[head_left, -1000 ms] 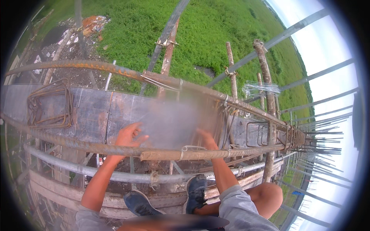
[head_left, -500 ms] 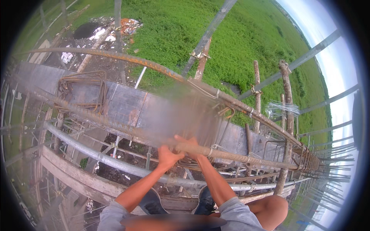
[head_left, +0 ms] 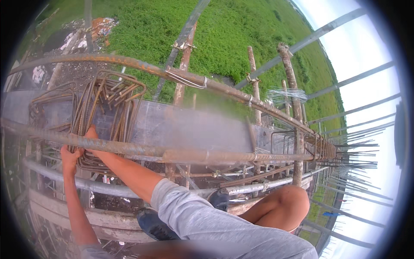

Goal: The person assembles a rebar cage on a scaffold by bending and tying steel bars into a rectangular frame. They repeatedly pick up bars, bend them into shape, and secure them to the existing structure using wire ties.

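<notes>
Rusty bent-rebar stirrups (head_left: 105,108), a loose bundle of rectangular steel loops, rest on the grey formwork panel (head_left: 181,125) at the far left of the beam cage, directly above and beyond both hands. Right hand (head_left: 91,139) reaches across the body to the left and lies against the long rusty horizontal rebar (head_left: 172,152) at the lower edge of the bundle; fingers point up toward the loops, contact with a loop looks likely, but whether the fingers are closed on anything cannot be told. Left hand (head_left: 70,156) sits just below and to the left of the right hand, fingers raised to the underside of the same bar and the lowest stirrups; closure likewise cannot be told from this view. Below both hands runs a grey galvanised scaffold tube (head_left: 129,187), roughly parallel to the rusty bar. Nearer the body than the grip: grey sleeve (head_left: 202,216) of the right arm, a dark blue shoe (head_left: 153,224) on the lower ledge, and a bare knee (head_left: 286,203) well to the right. Above the bundle a second curved rusty rebar (head_left: 142,67) spans the frame, tied with wire. Farther right of the grip, a row of upright stirrups (head_left: 321,144) is already set along the cage. Green field (head_left: 224,30) lies far below.
</notes>
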The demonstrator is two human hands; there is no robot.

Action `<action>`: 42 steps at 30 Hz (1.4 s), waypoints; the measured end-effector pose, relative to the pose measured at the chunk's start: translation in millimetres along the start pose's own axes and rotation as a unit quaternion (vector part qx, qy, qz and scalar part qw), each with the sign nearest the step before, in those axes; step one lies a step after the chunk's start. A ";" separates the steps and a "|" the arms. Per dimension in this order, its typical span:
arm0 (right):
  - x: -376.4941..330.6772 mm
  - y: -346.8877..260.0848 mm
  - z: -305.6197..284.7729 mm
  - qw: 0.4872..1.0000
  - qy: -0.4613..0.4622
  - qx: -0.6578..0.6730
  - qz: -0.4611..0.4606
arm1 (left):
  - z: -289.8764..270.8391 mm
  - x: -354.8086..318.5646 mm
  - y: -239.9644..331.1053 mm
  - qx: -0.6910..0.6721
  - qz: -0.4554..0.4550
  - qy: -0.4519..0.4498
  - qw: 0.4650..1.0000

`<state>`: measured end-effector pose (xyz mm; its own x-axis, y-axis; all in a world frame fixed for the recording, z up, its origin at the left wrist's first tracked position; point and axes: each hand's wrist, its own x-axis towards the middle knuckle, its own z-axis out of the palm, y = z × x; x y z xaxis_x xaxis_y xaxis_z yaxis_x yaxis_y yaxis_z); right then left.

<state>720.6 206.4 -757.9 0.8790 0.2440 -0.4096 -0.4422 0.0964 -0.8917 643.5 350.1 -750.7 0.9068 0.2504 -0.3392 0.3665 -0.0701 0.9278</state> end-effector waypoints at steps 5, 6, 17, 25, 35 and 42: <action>13.8 1.2 19.6 0.980 0.020 -0.188 0.064 | -49.1 43.0 -76.1 0.061 0.040 0.059 0.996; 3.1 3.8 9.9 0.973 -0.001 -0.229 0.032 | -58.2 48.7 -90.4 0.067 0.012 0.052 0.996; -107.0 -7.7 -113.2 0.817 -0.253 -0.499 -0.139 | -30.6 25.7 -70.1 0.414 0.195 0.171 0.873; -94.7 -34.0 -155.4 0.756 -0.043 -0.567 -0.323 | 51.2 -30.4 17.7 0.734 0.208 0.167 0.624; -54.6 -37.4 -200.4 0.789 0.066 -0.557 -0.251 | 78.8 -58.6 58.7 0.621 0.174 0.193 0.740; -2.7 -49.1 -212.5 0.915 0.142 -0.374 -0.046 | 71.7 -53.9 52.8 0.231 0.099 0.155 0.955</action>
<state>777.8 -4.0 -754.0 0.9645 -0.0027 -0.2640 -0.2108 -0.6102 -0.7637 629.0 263.7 -694.5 0.8884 0.4577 -0.0355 0.3125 -0.5461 0.7773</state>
